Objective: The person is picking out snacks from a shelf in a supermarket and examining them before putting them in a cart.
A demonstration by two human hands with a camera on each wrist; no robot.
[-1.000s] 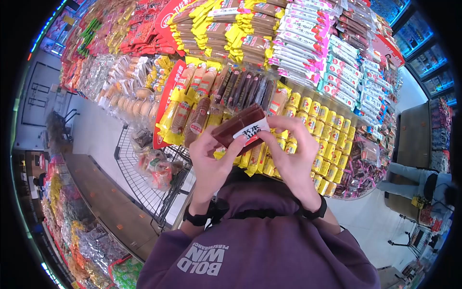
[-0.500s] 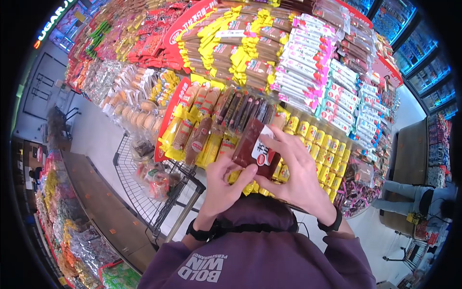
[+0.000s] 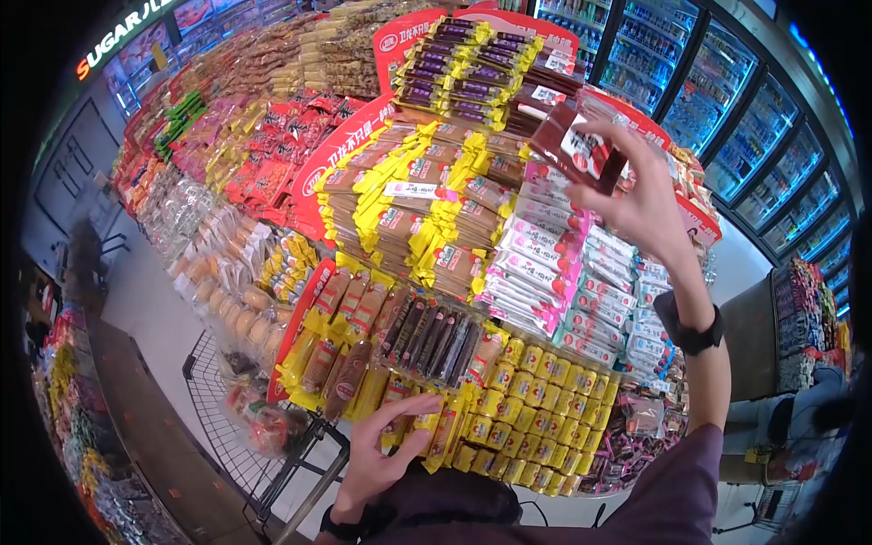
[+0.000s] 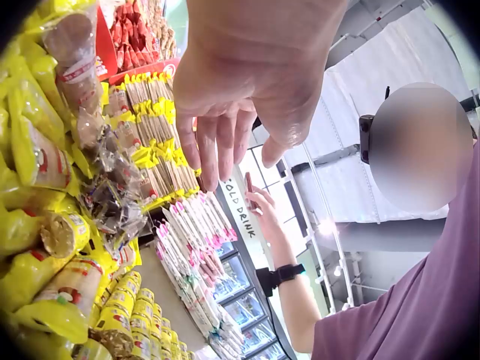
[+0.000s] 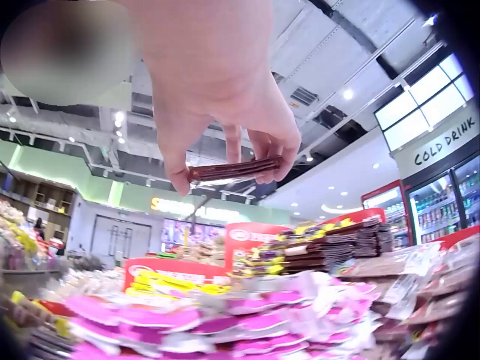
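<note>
My right hand (image 3: 641,204) is stretched out over the upper right of the display and holds a flat, dark red-brown snack packet (image 3: 553,136) with a white label. In the right wrist view, thumb and fingers pinch the packet (image 5: 234,171) by its ends, high above pink-and-white packets (image 5: 247,319). Empty, my left hand (image 3: 380,454) hovers low at the display's near edge, fingers relaxed, near yellow-wrapped sausages (image 3: 445,427). The left wrist view shows its fingers (image 4: 225,142) hanging loosely with nothing in them.
Small yellow cans (image 3: 531,413) stand in rows near the front. Dark sticks in a clear box (image 3: 429,341) lie beside them. A shopping cart (image 3: 218,400) stands at the left, drink fridges (image 3: 727,109) line the back right, and another person (image 3: 790,413) is at the far right.
Both hands were on the packet close to my chest. The left has let go and dropped to the lower left; the right has carried the packet forward, up over the display.
</note>
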